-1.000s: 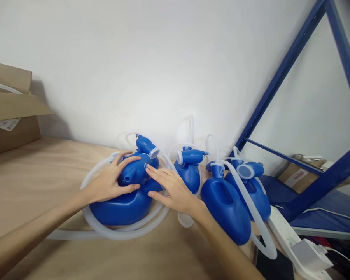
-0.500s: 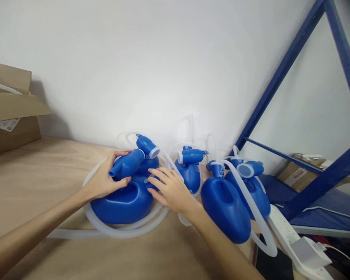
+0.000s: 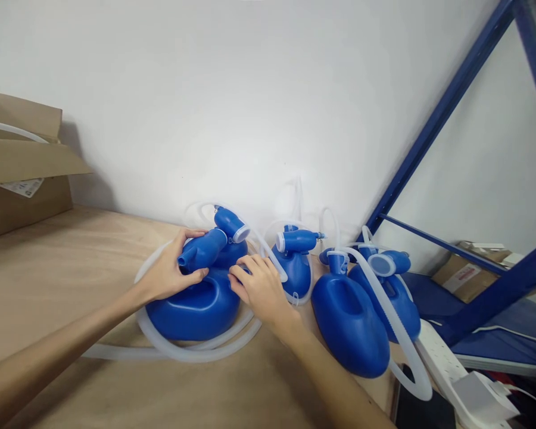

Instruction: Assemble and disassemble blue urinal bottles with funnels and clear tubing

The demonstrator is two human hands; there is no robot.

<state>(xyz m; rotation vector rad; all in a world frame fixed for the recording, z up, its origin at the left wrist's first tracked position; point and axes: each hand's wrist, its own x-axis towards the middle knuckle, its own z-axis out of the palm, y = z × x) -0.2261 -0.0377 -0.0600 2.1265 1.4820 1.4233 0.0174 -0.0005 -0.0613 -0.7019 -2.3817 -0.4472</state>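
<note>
A blue plastic urinal bottle [image 3: 192, 319] lies on its side on the wooden table, with a clear hose [image 3: 183, 355] looped around its front. My left hand [image 3: 172, 271] is wrapped around a blue funnel-shaped urinal head [image 3: 204, 250] above the bottle, thumb below and fingers behind. At the bottle's right end my right hand [image 3: 261, 286] has its fingers curled around the neck end, which they mostly hide. Right behind stands another blue bottle, partly covered, with its own urinal head [image 3: 231, 223] on top.
Further urinal bottles [image 3: 348, 322] with hoses stand to the right, against the wall. At the left is an open cardboard box [image 3: 27, 202]. A power strip [image 3: 442, 357], a dark phone [image 3: 422, 402] and a blue metal rack [image 3: 433, 113] are on the right.
My right fingers have curled in more closely around the bottle's neck end. My left hand keeps its hold on the urinal head. The whole view has shifted slightly.
</note>
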